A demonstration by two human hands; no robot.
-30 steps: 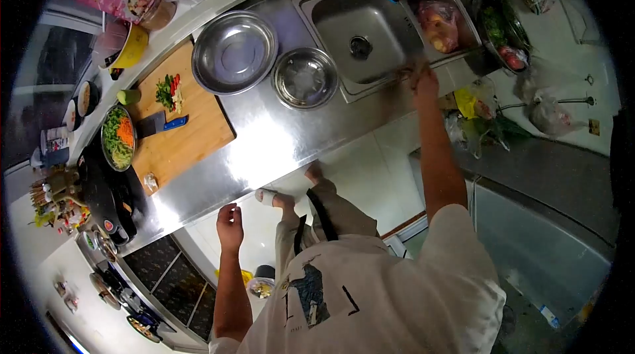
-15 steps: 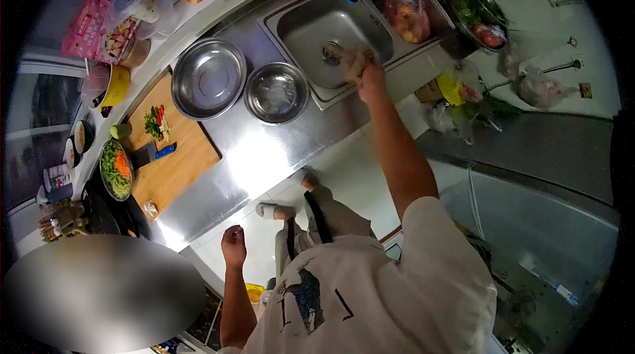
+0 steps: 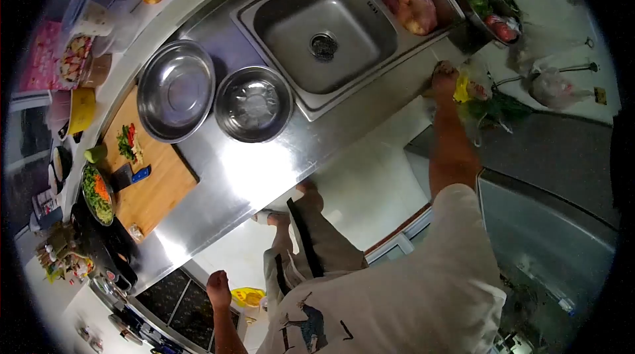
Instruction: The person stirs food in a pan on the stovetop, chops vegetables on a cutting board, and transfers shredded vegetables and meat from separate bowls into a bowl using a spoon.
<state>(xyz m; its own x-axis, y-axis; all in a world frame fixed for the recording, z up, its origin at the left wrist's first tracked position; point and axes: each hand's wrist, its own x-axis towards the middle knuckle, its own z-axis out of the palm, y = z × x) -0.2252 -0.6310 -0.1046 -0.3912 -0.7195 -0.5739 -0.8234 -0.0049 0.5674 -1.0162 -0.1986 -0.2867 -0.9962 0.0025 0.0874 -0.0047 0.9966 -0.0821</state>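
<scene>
My right hand [image 3: 445, 78] is stretched out over the counter past the sink, beside a yellow-and-clear plastic bag [image 3: 463, 89]. Whether its fingers grip anything there does not show; they are dark and partly hidden. Below it lie green stalks [image 3: 499, 108]. Down by my side, over the floor, my left hand [image 3: 219, 289] is curled closed, with nothing visible in it. The sink basin [image 3: 278, 30] has a dark drain strainer [image 3: 323, 46] at its bottom. A plastic bag of food [image 3: 413, 7] lies in the smaller basin.
Two steel bowls, a larger one [image 3: 149, 99] and a smaller one [image 3: 221, 106], stand beside the sink. The cutting board [image 3: 169, 189] carries chopped vegetables [image 3: 127, 144] and a cleaver [image 3: 129, 177]. A plate of shredded vegetables [image 3: 98, 195] is alongside. A basin of greens [image 3: 486, 0] stands right.
My right hand has moved out of the sink and rightward to the bags on the counter. My left hand has lowered slightly, still curled. The view has shifted.
</scene>
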